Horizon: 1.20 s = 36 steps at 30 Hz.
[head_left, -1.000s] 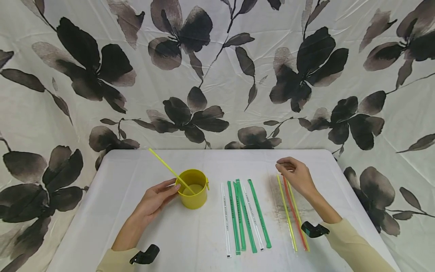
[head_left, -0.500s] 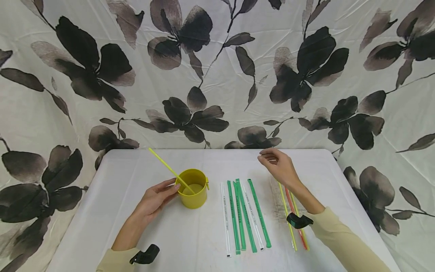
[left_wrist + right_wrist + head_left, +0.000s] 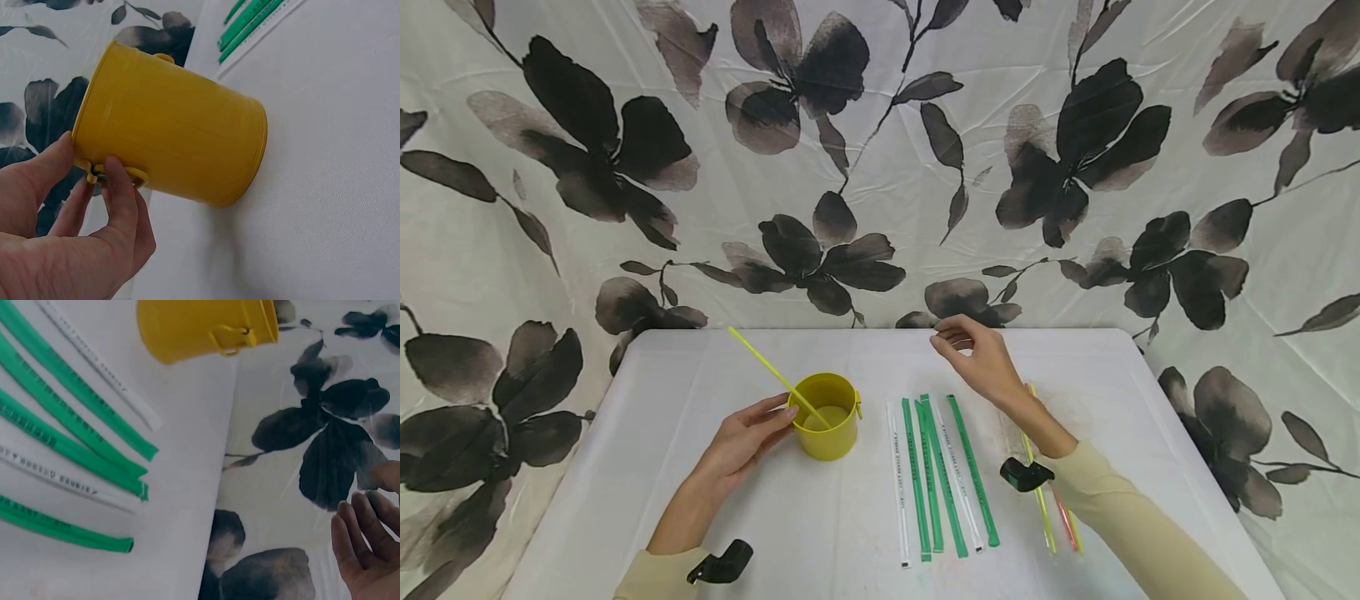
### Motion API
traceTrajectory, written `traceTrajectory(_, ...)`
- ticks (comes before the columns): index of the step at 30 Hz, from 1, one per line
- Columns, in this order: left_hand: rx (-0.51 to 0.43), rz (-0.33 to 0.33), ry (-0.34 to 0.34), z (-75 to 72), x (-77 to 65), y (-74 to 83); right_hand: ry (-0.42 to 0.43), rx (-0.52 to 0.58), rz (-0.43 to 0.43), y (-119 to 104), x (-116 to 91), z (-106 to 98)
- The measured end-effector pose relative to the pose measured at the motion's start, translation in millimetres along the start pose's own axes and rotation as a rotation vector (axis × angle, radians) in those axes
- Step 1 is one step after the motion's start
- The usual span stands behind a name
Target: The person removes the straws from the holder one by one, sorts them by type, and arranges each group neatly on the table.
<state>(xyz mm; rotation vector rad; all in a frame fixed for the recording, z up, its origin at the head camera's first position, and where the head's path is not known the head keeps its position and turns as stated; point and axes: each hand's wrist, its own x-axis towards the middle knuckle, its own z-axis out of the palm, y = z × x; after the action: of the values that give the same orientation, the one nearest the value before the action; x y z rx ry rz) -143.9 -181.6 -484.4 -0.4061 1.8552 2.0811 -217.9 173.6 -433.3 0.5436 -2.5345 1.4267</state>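
Note:
A small yellow metal bucket stands on the white table, with one yellow straw leaning out of it to the left. My left hand grips the bucket's left side, thumb at the rim and fingers by the handle lug, as the left wrist view shows up close. Over the far part of the table is my right hand, fingers loosely bent, with nothing visible in it. Below it lie several green paper-wrapped straws and two white-wrapped ones, including a white straw, side by side.
At the right, partly under my right forearm, lie yellow straws and a red straw in clear wrapping. The table's far edge meets a hanging cloth printed with dark flowers.
My right hand has moved left and away from me, from above the yellow and red straws to beyond the green and white ones. The left hand and bucket have stayed put.

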Motion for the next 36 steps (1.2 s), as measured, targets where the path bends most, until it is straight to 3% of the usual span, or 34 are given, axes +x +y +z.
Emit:
traceTrajectory(29,0.000,0.007,-0.010,-0.6,-0.4,-1.4,-0.080,0.082,-0.218,-42,23,81)
traceTrajectory(36,0.013,0.000,-0.005,-1.4,2.2,-2.2,-0.128,0.086,-0.223,-53,27,100)
